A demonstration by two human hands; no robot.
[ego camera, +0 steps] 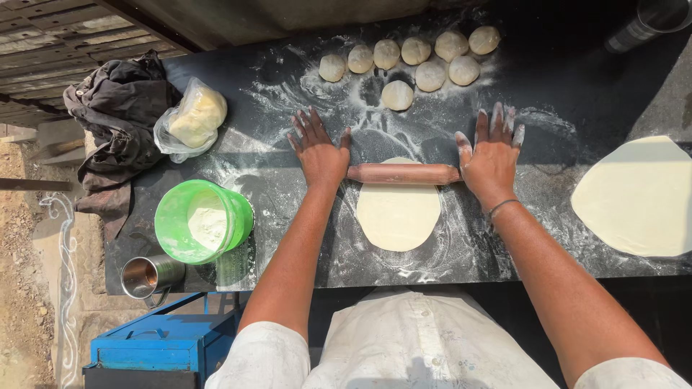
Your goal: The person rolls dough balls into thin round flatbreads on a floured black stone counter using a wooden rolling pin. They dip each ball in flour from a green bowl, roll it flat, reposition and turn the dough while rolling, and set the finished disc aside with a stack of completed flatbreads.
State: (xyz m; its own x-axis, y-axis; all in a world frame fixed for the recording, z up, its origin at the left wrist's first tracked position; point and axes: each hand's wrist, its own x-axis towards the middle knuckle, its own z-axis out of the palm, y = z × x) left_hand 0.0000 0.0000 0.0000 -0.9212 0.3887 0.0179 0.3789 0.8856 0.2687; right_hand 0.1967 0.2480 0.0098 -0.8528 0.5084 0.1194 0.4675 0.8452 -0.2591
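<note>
On the floured dark counter [577, 101], both hands, left hand [319, 153] and right hand [493, 160], press flat and open on the stiff rolling pin [404, 173]; the dough disc [398, 216] looks soft, easily torn.

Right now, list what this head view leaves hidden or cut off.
- Rolling pin: both ends are under the left hand and right hand.
- Big rolled flatbread: cut by the right edge.
- Steel tumbler: cut by the top edge.
- Plastic bag: contents blurred by the film.
</note>
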